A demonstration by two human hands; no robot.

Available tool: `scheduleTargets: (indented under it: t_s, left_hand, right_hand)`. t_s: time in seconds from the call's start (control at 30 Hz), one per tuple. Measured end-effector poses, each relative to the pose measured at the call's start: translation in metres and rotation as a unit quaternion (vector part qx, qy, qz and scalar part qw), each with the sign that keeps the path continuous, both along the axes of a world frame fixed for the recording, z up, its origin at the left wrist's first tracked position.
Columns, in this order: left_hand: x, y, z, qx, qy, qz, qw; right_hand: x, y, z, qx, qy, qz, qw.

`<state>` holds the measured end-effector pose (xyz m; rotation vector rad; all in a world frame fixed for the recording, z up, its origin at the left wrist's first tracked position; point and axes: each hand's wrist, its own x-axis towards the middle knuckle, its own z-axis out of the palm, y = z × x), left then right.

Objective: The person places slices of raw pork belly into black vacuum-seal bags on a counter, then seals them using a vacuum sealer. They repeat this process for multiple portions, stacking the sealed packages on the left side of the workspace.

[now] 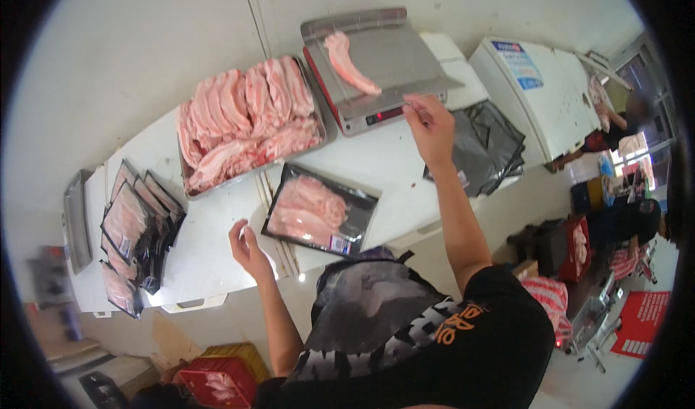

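White counter [405, 164] — scale [376, 65], meat tray [250, 119] — against white wall [130, 54].

I note the scale [376, 69] platform as brushed metal, matt grey. Meat strip [347, 63] on it is wet and glossy. Tray [318, 94] is metal; pouch [318, 210] is glossy black plastic — clear front. Tabletop [391, 163] is smooth white, semi-gloss.

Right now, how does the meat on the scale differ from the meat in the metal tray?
The meat on the scale is one long strip lying alone on the platform; the meat in the metal tray is many strips heaped together, filling it. The scale's strip sits close to the right hand; the tray's pile lies farther left. Both are raw, pink and unwrapped.
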<state>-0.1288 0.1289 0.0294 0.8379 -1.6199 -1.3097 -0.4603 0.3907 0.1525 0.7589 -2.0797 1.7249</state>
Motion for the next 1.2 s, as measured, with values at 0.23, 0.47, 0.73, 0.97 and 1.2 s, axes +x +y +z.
scheduleTargets:
  t_s: [0.23,0.47,0.73,0.97,1.2]
  left_hand:
    - [-0.005,0.062,0.013,0.001,0.045,0.045,0.998]
    - [0.05,0.132,-0.022,0.082,0.064,0.172,0.98]
    - [0.081,0.161,-0.027,0.16,0.07,0.253,0.951]
    - [0.062,0.139,-0.018,0.118,0.098,0.205,0.967]
    - [0.06,0.152,-0.014,0.139,0.084,0.157,0.974]
  right_hand:
    - [-0.158,-0.126,-0.02,0.383,0.097,0.039,0.918]
    - [-0.183,-0.17,-0.044,0.407,0.183,0.014,0.895]
    - [-0.188,-0.155,-0.019,0.388,0.099,0.072,0.913]
    - [-0.185,-0.176,-0.037,0.364,0.218,0.046,0.904]
    - [-0.216,-0.185,-0.041,0.458,0.144,0.003,0.877]
